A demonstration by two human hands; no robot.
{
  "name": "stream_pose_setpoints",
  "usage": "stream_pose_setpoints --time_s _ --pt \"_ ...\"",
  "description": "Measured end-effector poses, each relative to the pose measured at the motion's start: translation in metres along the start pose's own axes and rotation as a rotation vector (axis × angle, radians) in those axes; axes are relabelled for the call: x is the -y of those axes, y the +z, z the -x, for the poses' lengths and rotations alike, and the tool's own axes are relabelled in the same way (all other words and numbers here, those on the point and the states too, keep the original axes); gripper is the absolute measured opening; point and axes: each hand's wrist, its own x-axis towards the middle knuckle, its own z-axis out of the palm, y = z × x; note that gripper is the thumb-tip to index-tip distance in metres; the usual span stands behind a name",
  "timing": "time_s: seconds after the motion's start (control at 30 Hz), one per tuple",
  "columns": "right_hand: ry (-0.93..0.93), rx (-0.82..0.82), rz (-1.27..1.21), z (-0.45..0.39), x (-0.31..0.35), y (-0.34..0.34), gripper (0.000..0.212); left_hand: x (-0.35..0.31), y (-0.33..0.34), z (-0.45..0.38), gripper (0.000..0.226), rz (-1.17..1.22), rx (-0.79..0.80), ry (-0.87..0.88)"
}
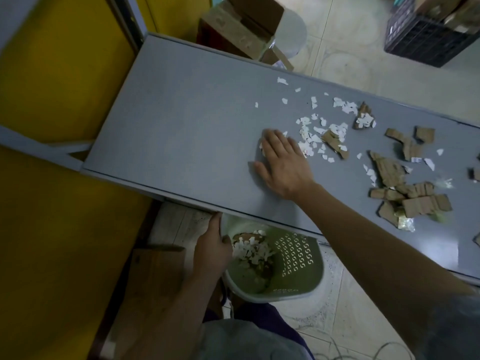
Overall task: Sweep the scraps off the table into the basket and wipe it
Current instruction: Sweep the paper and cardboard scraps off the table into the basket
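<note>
The light is dim and flat, with a cool cast over the grey table (181, 131), and a soft shadow lies just left of the right hand (281, 165) — so the light seems to fall from the right. A pale sheen runs along the table's near right edge, while the yellow wall (52, 100) and the black crate (426, 40) in the far corner stay murky. The wide lens bends the table's edges and stretches the arm at lower right, and the whole picture is soft and grainy — the paper scraps (311, 136) lack crisp outlines and the corners smear.
</note>
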Motion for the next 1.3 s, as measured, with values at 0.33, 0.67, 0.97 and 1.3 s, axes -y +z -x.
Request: stream_pose_setpoints --time_s 0.33,0.67,0.97,1.3 --pt "0.124 -0.081 0.074 -0.076 -0.029 -0.042 0.083 -0.003 0.000 0.008 0.064 -0.011 -0.029 0.047" --pt "0.166 -0.037 0.014 -0.131 -0.038 -0.050 0.098 0.008 -0.013 -0.006 0.059 -0.051 -0.088 0.016" --pt "-0.028 -0.057 -0.070 -0.044 0.000 -0.011 0.095 0.011 -0.015 -0.009 0.052 -0.031 -0.056 0.008" --pt "0.033 -0.011 0.007 -0.097 0.002 -0.032 0.083 0.011 -0.018 -0.013 0.057 -0.073 -0.065 0.010"
